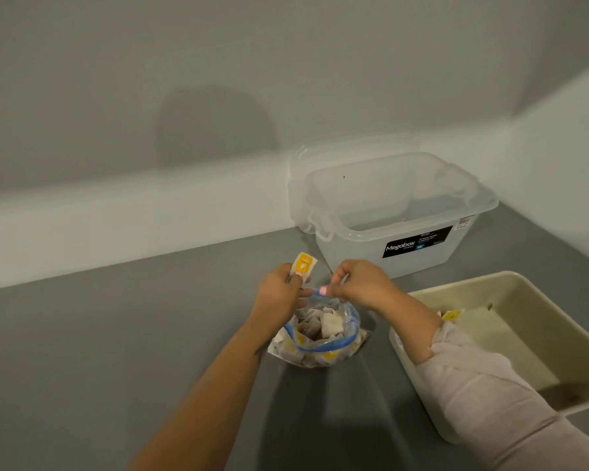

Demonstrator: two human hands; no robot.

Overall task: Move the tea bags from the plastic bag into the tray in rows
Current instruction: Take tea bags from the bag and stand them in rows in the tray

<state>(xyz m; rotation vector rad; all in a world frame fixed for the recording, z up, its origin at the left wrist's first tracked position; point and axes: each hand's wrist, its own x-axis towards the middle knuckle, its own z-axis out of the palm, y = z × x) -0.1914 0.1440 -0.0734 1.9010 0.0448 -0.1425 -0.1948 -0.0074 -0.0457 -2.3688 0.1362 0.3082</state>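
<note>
Near the middle of the frame, our left hand point(279, 294) pinches a white paper tea bag with a yellow label point(304, 265), holding it up above the clear zip-top plastic bag with a blue seal point(320, 338). Our right hand point(357, 283) pinches the upper edge of that bag's open mouth. More tea bags fill the bag, which rests on the grey tabletop point(116, 351). At lower right sits the beige rectangular plastic tray point(510, 283), with one yellow-labelled tea bag point(452, 315) showing beside our sleeve point(483, 396). Behind, a clear plastic storage box with a black label point(388, 212) stands against the wall.
</note>
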